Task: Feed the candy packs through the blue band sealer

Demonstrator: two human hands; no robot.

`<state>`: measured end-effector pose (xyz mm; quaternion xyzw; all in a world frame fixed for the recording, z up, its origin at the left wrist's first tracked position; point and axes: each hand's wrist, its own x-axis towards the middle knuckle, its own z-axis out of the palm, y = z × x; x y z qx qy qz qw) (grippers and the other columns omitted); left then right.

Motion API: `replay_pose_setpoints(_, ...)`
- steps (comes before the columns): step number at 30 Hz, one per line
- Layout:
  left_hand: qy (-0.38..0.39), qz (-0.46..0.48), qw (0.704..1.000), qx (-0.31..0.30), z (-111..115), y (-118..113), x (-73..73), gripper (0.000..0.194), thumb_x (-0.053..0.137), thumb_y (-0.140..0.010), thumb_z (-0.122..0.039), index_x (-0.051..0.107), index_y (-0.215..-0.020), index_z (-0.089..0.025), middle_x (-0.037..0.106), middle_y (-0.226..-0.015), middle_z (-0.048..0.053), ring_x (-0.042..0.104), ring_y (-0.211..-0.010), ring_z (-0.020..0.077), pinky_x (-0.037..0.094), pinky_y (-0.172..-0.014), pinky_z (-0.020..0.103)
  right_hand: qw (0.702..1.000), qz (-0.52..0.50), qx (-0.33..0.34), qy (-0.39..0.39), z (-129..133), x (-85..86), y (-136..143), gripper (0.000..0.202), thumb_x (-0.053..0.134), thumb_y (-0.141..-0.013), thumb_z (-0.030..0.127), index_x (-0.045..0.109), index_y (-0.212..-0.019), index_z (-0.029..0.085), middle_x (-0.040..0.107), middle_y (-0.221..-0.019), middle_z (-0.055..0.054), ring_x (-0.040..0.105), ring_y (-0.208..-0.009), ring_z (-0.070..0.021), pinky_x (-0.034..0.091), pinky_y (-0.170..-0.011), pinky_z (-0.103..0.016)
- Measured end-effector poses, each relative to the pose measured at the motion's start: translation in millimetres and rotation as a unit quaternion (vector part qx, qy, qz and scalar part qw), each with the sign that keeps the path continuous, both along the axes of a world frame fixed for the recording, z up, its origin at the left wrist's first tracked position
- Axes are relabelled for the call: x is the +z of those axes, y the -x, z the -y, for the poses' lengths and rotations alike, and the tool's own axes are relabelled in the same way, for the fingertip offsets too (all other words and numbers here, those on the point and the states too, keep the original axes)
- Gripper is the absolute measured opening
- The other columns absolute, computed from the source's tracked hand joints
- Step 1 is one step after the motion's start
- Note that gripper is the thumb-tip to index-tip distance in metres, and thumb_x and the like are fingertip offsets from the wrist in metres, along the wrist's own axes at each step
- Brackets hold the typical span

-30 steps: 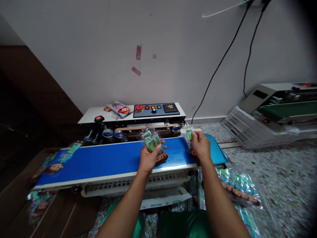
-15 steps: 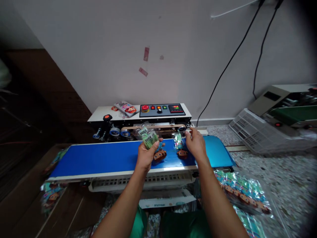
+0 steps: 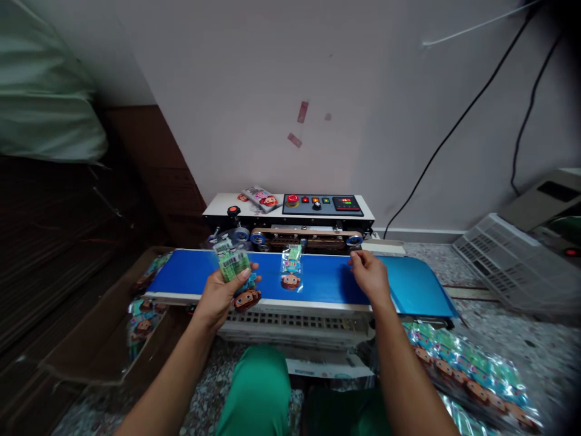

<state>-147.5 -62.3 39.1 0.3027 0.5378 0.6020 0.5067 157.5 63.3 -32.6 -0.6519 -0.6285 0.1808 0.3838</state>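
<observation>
My left hand (image 3: 221,295) grips several small clear packets (image 3: 233,264), each with a green barcode label and a brown-haired cartoon figure. It is over the front edge of the blue conveyor belt (image 3: 327,281). One more such packet, a single flat one (image 3: 291,269), lies on the belt between my hands, its label end at the sealing machine (image 3: 313,233). My right hand (image 3: 370,275) hovers over the right part of the belt, apart from that packet. Its fingers are curled towards the thumb, with nothing visible in them.
On the machine top are a control panel (image 3: 323,204) with a red knob and a grey picture packet (image 3: 262,198). A cardboard box (image 3: 86,360) with packets stands at left. Rows of packets (image 3: 472,375) lie at lower right, and a white plastic crate (image 3: 494,260) is behind them.
The single packet has travelled left along the belt, away from my right hand. My left hand has moved left and nearer to me with its packets. The view has turned left.
</observation>
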Motion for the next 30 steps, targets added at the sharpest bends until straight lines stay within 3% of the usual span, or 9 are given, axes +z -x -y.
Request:
replay_pose_setpoints(6, 0.062, -0.032, 0.997, 0.033, 11.1, 24.0, 1.4, 0.048, 0.083, -0.052, -0.031, 0.066, -0.093, -0.012, 0.071, -0.096, 0.010, 0.069, -0.074, 0.0216, 0.056, -0.061, 0.030, 1.000, 0.018, 0.002, 0.020, 0.4, -5.3, 0.4, 0.039, 0.041, -0.084, 0.044, 0.067, -0.093, 0.016, 0.070, -0.078, -0.009, 0.063, -0.069, -0.0203, 0.043, -0.064, -0.029)
replay_pose_setpoints(10, 0.085, -0.126, 0.988, 0.035, -0.9, 38.0, -5.5, 0.046, 0.081, -0.053, -0.038, 0.066, -0.088, -0.011, 0.072, -0.079, 0.008, 0.067, -0.065, 0.0194, 0.052, -0.056, 0.027, 0.999, 0.026, 0.006, 0.023, 0.1, -6.8, -0.4, 0.039, 0.040, -0.084, 0.044, 0.066, -0.094, 0.017, 0.070, -0.080, -0.010, 0.063, -0.070, -0.0214, 0.043, -0.065, -0.030)
replay_pose_setpoints(13, 0.150, -0.294, 0.944, 0.022, -24.4, 53.7, -14.3, 0.040, 0.075, -0.058, -0.043, 0.065, -0.082, -0.013, 0.070, -0.068, 0.006, 0.065, -0.058, 0.0201, 0.049, -0.051, 0.028, 0.999, 0.027, 0.008, 0.024, 0.7, -6.3, -1.1, 0.039, 0.040, -0.084, 0.045, 0.066, -0.093, 0.017, 0.070, -0.080, -0.009, 0.064, -0.070, -0.0217, 0.043, -0.066, -0.031)
replay_pose_setpoints(18, 0.234, -0.431, 0.870, 0.044, -60.7, 95.8, -26.7, 0.018, 0.075, -0.054, -0.027, 0.061, -0.058, -0.016, 0.065, -0.056, 0.009, 0.067, -0.069, 0.0292, 0.047, -0.058, 0.032, 0.999, 0.021, 0.013, 0.021, -0.2, -8.7, -5.3, 0.041, 0.040, -0.083, 0.047, 0.066, -0.092, 0.016, 0.070, -0.080, -0.010, 0.063, -0.071, -0.0213, 0.044, -0.066, -0.031)
replay_pose_setpoints(21, 0.256, -0.498, 0.824, 0.088, -64.6, 124.5, -28.0, 0.013, 0.070, -0.050, -0.017, 0.057, -0.051, -0.017, 0.067, -0.063, 0.014, 0.064, -0.088, 0.0366, 0.046, -0.067, 0.035, 0.999, 0.010, 0.017, 0.026, -1.7, -11.0, -8.3, 0.041, 0.041, -0.083, 0.047, 0.065, -0.092, 0.016, 0.070, -0.080, -0.009, 0.063, -0.069, -0.0211, 0.043, -0.064, -0.031)
replay_pose_setpoints(23, 0.246, -0.522, 0.809, 0.112, -57.9, 141.3, -26.3, 0.011, 0.067, -0.051, -0.016, 0.057, -0.053, -0.017, 0.068, -0.069, 0.015, 0.061, -0.094, 0.0379, 0.045, -0.070, 0.036, 0.999, 0.002, 0.017, 0.032, -1.8, -10.1, -8.3, 0.040, 0.041, -0.083, 0.048, 0.065, -0.090, 0.016, 0.070, -0.080, -0.009, 0.063, -0.068, -0.0209, 0.043, -0.062, -0.031)
replay_pose_setpoints(27, 0.200, -0.519, 0.822, 0.122, -30.2, 152.8, -20.9, 0.009, 0.064, -0.061, -0.023, 0.064, -0.066, -0.015, 0.067, -0.066, 0.010, 0.064, -0.079, 0.0302, 0.046, -0.064, 0.034, 0.998, -0.053, 0.023, 0.023, 6.8, 4.6, 5.8, 0.041, 0.045, -0.082, 0.051, 0.064, -0.092, 0.017, 0.070, -0.080, -0.009, 0.062, -0.064, -0.0197, 0.044, -0.061, -0.031)
replay_pose_setpoints(30, 0.130, -0.465, 0.870, 0.106, -7.3, 128.1, -15.6, 0.027, 0.061, -0.070, -0.036, 0.065, -0.083, -0.014, 0.069, -0.069, 0.006, 0.063, -0.064, 0.0205, 0.047, -0.058, 0.029, 0.981, -0.174, 0.081, 0.033, 24.6, 27.3, 32.8, 0.042, 0.050, -0.080, 0.054, 0.063, -0.094, 0.017, 0.069, -0.080, -0.008, 0.062, -0.064, -0.0181, 0.046, -0.059, -0.029)
